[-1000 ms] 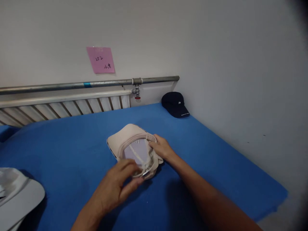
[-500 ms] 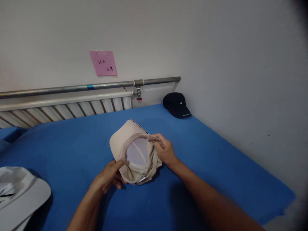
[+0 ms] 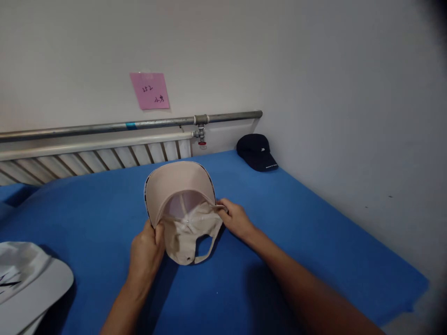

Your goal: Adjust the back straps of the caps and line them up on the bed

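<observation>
A beige baseball cap (image 3: pixel 180 179) is held over the blue-covered surface, its inside turned toward me and its brim pointing up and away. My left hand (image 3: pixel 146 249) grips the left side where brim and crown meet, thumb pressed on the edge. On the opposite side, my right hand (image 3: pixel 235 218) pinches the cap's rim. The back strap with its opening hangs at the bottom. Fingers behind the cap are hidden.
A navy cap (image 3: pixel 256 151) lies at the far right corner by the wall. White caps (image 3: pixel 42 284) sit at the lower left, partly cut off. Behind the blue sheet (image 3: pixel 314 242) run a metal pipe (image 3: pixel 160 123) and a radiator (image 3: pixel 101 160). A pink note (image 3: pixel 150 91) is stuck on the wall.
The beige cap has turned so its brim points more upward and its back strap shows open below. My left hand has moved up and left along its edge; my right hand shifted slightly down.
</observation>
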Demonstrator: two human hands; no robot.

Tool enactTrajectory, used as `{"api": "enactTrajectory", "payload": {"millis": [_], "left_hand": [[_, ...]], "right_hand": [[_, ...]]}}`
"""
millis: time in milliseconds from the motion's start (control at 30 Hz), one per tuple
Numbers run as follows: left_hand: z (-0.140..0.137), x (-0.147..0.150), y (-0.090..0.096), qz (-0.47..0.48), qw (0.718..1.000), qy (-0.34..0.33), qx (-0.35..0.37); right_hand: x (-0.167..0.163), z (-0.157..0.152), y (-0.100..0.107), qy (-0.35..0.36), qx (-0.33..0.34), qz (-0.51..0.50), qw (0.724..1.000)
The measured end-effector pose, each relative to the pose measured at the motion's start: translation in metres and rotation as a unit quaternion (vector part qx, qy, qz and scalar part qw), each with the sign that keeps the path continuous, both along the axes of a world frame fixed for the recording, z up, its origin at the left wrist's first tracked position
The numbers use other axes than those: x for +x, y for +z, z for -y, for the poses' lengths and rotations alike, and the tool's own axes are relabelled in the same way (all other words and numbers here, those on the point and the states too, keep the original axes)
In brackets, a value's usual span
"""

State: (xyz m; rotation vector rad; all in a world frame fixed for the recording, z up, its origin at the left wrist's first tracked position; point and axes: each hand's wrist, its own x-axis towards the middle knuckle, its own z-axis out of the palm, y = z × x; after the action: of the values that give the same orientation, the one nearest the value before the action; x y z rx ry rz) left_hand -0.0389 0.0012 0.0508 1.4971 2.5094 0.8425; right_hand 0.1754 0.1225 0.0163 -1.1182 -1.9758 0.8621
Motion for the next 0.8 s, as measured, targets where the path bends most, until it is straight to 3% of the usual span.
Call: {"api": "enactTrajectory", "payload": {"millis": [167, 367, 500, 567, 633, 700, 800], "left_hand": [[-0.001, -0.006, 0.0, -0.013, 0.998, 0.002, -0.063], [-0.004, -0.008, -0.001, 0.088, 0.995, 0.002, -0.046], [-0.004, -0.005, -0.003, 0.055, 0.998, 0.001, -0.033], [-0.004, -0.003, -0.002, 0.041, 0.999, -0.007, -0.035], [-0.003, -0.001, -0.001, 0.027, 0.999, -0.014, -0.036], [-0.002, 0.0, -0.001, 0.019, 0.999, -0.021, -0.03], [-0.001, 0.0, 0.0, 0.021, 0.999, -0.028, -0.021]], "right_hand": [[0.001, -0.002, -0.002, 0.006, -0.004, 0.021, 1.0], [0.004, -0.001, 0.004, -0.01, 0.015, 0.01, 1.0], [0.003, 0.01, 0.017, -0.067, 0.149, 0.012, 0.986], [-0.002, 0.022, 0.024, -0.021, 0.235, 0.008, 0.972], [-0.009, 0.033, 0.027, 0.092, 0.279, 0.029, 0.956], [-0.017, 0.042, 0.025, 0.189, 0.282, 0.073, 0.938], [-0.024, 0.047, 0.019, 0.241, 0.245, 0.155, 0.926]]}}
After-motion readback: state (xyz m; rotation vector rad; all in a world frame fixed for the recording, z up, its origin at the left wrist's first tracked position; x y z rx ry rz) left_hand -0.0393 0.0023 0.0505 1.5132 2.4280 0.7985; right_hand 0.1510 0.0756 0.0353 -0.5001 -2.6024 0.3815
